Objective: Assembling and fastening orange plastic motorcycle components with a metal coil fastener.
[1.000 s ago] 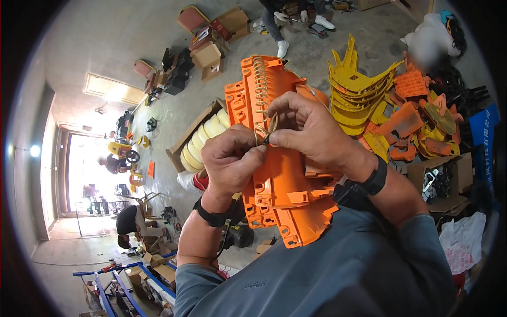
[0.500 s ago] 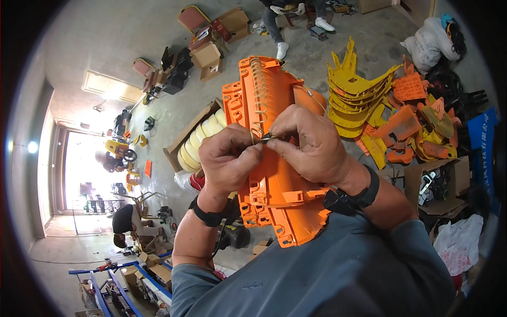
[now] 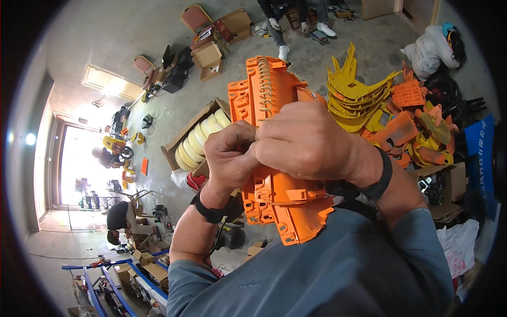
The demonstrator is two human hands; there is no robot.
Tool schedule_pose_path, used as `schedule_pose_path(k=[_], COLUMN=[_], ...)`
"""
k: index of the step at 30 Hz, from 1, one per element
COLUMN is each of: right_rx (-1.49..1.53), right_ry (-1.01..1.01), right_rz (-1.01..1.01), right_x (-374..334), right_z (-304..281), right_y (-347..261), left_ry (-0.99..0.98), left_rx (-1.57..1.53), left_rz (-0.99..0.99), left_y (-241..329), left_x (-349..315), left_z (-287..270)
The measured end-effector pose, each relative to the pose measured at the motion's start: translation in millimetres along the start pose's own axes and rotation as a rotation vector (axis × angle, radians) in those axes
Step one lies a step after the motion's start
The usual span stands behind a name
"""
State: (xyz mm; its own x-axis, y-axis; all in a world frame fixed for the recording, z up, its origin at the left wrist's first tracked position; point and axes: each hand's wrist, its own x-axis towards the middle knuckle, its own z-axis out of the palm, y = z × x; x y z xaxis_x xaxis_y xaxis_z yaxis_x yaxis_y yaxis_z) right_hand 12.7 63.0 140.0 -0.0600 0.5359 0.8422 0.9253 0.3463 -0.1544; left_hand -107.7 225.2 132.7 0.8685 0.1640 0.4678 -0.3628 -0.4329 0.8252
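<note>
Lying below the left hand [image 3: 231, 157] and right hand [image 3: 309, 140] in the head view, an orange housing [image 3: 278, 185] is being judged light, stiff and slick, best gripped by its long edges. Along its upper left edge a coiled wire [image 3: 265, 84], probably springy, is being seen. The hands are being pressed together, fingers curled, the wire's lower end apparently being pinched; the fingertips are being hidden.

1. Counting two hands [image 3: 231, 157] [image 3: 303, 141].
2. Counting two wristbands [image 3: 210, 214] [image 3: 388, 171].
3. Counting one housing [image 3: 277, 186].
4. Counting one coil [image 3: 265, 84].
5. Counting two red chairs [image 3: 195, 17] [image 3: 142, 64].
6. Counting two white shoes [image 3: 284, 52] [image 3: 326, 30].
7. Counting one blue banner [image 3: 480, 158].
</note>
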Motion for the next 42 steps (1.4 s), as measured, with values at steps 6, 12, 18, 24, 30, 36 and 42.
schedule_pose_path(k=[6, 12, 18, 24, 30, 36, 42], right_rx=[0.566, 1.23, 1.638, 1.709, 1.876, 1.891, 1.872], right_ry=[0.163, 0.3, 0.482, 0.462, 0.638, 0.704, 0.761], right_rz=[0.352, 0.653, 0.689, 0.645, 0.713, 0.785, 0.782], right_x=[-3, -21, -26, -33, -35, -35, -32], right_z=[2, 21, 34, 45, 60, 65, 70], right_y=[5, 0, 0, -2, -7, -9, -12], left_ry=[0.018, -0.006, 0.011, 0.148, 0.278, 0.32, 0.331], left_rx=[-0.082, -0.08, -0.124, -0.237, -0.261, -0.196, -0.23], left_rz=[-0.092, -0.091, -0.066, -0.017, 0.022, 0.021, 0.043], left_y=[0, 0, 2, -2, -1, -2, -8], left_x=[-6, -4, -4, -7, -9, -12, -11], left_z=[0, -3, -6, -4, 2, 6, 9])
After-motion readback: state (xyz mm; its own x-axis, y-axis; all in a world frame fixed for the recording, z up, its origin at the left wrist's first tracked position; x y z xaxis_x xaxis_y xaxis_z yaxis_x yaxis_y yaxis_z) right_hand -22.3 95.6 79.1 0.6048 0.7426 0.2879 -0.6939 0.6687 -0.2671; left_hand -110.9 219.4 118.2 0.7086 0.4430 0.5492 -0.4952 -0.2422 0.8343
